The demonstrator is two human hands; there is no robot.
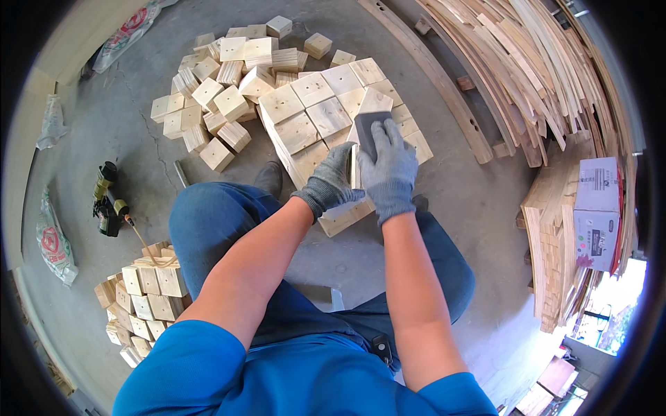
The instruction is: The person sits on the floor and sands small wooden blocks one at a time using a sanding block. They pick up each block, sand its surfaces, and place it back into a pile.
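Observation:
My left hand point(329, 179), in a grey knit glove, is closed on the near left side of a pale wooden block point(355, 170). My gloved right hand point(390, 166) is closed over a dark grey sanding block point(368, 132), which lies against that wooden block. Its contact face is hidden, and the right hand covers much of the wooden block. Beneath both hands is a low stack of square wooden blocks point(300, 132) set in rows, many with a small dark mark in the middle. One pale block top point(375, 100) shows just beyond the sanding block.
Loose wooden blocks point(231, 102) lie heaped beyond the stack to the left. Another block pile point(149, 298) sits by my left knee, near a black and yellow power tool point(107, 201). Long planks point(513, 62) and a purple-white carton point(596, 215) line the right side.

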